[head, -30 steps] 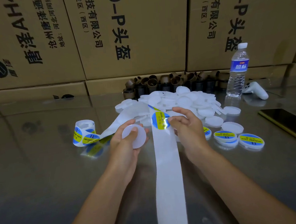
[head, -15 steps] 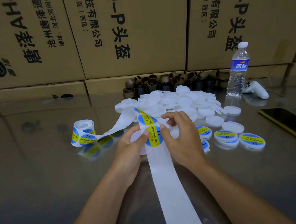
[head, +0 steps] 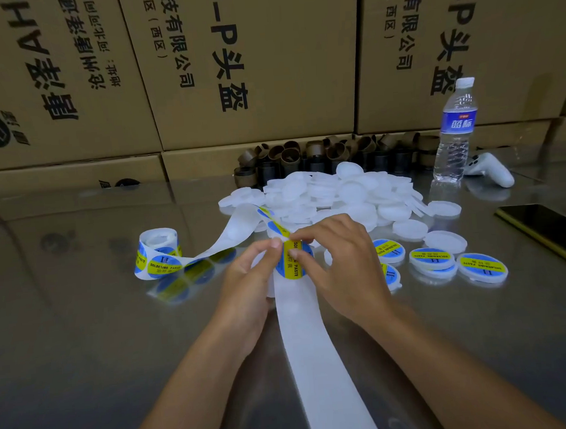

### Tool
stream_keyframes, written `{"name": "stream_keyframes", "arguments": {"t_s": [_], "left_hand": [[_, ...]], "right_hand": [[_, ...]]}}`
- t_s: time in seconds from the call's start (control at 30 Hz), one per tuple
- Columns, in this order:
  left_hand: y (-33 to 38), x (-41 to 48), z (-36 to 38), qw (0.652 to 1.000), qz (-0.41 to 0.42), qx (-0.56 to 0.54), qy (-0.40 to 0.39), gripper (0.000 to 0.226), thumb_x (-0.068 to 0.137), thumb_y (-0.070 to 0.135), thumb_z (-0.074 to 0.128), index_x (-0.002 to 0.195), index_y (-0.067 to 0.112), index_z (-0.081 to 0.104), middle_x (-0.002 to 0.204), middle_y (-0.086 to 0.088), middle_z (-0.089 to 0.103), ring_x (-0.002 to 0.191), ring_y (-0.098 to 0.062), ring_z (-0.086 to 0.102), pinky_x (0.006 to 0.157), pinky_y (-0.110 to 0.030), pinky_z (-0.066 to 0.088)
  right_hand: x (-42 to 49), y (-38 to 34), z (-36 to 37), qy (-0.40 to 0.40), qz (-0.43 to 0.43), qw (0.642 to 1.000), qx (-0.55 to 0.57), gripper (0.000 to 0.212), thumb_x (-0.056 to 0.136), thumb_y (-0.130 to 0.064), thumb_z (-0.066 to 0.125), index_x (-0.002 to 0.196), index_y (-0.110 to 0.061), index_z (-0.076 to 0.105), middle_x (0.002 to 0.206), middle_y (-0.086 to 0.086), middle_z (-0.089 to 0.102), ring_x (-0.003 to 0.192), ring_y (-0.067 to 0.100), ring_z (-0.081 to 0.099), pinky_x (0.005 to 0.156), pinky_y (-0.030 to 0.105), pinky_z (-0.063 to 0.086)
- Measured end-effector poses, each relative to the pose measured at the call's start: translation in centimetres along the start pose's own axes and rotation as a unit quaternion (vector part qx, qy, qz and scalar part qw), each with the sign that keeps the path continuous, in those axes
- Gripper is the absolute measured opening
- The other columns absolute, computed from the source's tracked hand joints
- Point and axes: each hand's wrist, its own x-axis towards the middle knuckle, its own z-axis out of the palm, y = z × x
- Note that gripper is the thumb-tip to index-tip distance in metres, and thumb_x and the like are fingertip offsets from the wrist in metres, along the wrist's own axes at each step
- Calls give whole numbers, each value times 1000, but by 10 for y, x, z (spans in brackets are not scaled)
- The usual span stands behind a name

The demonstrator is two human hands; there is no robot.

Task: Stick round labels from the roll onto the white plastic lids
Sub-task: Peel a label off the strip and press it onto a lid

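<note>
- A shiny metal table (head: 83, 345) stands before a wall of printed cardboard boxes (head: 254, 65). On it are a pile of white lids (head: 340, 193) and, to its right, a few labelled lids (head: 432, 259).
- The roll (head: 158, 253) stands on the left. Its strip (head: 315, 362) loops towards the pile, then runs lengthwise towards the person.
- The label (head: 293, 260) lies on the strip between the hands, its yellow band along the strip.
- The left hand (head: 249, 283) curls around a lid (head: 256, 259), thumb at the label's edge.
- The right hand (head: 342, 267) pinches the label narrowly between thumb and forefinger.
</note>
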Motion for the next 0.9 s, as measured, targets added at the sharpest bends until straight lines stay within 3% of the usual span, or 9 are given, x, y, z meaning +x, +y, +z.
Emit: {"name": "stream_keyframes", "arguments": {"t_s": [0.13,0.37,0.47,0.57,0.67,0.8,0.9], "left_hand": [[0,0,1,1000,-1,-14,12,26,96,24,54,109,6,67,110,-18,70,109,-37,63,100,-59,44],[0,1,0,999,16,11,38,16,95,20,56,99,11,68,102,-11,73,93,-28,69,95,-53,50],[-1,2,-1,998,19,11,51,14,95,19,56,92,14,68,102,-11,73,89,-27,69,89,-49,52],[-2,2,-1,998,11,10,58,13,95,20,56,93,14,67,101,-12,73,84,-26,68,83,-44,53],[-2,1,0,998,7,8,65,12,95,20,58,94,14,67,104,-13,72,89,-30,67,87,-46,52],[-3,2,-1,996,13,19,91,9,91,19,63,85,19,70,106,-12,72,93,-29,66,91,-50,51],[-4,3,-2,991,33,46,118,4,87,23,67,88,21,70,105,-5,71,101,-27,65,95,-52,50]], "right_hand": [[0,-1,0,14,-1,1000,-2,7,77,-15,71,84,-14,71,84,2,63,84,25,58,75,35,44],[-1,-4,0,10,-2,999,36,13,70,-6,60,78,-11,68,88,3,58,88,23,55,72,37,47],[0,-8,0,1,23,996,82,9,68,-8,56,72,-9,64,89,2,57,90,20,53,75,34,45],[2,-14,-1,7,70,986,150,7,72,-8,53,68,-10,59,88,-2,56,92,17,52,78,21,41],[6,-22,-4,38,119,962,242,15,72,-7,48,63,-19,51,84,-6,56,91,9,52,76,9,35],[14,-24,-10,81,222,895,379,13,68,-12,45,60,-19,52,80,-6,58,82,-1,55,74,12,39],[17,-19,-15,99,265,866,411,12,70,-11,50,62,-17,57,71,-10,59,69,-2,53,64,9,40]]}}
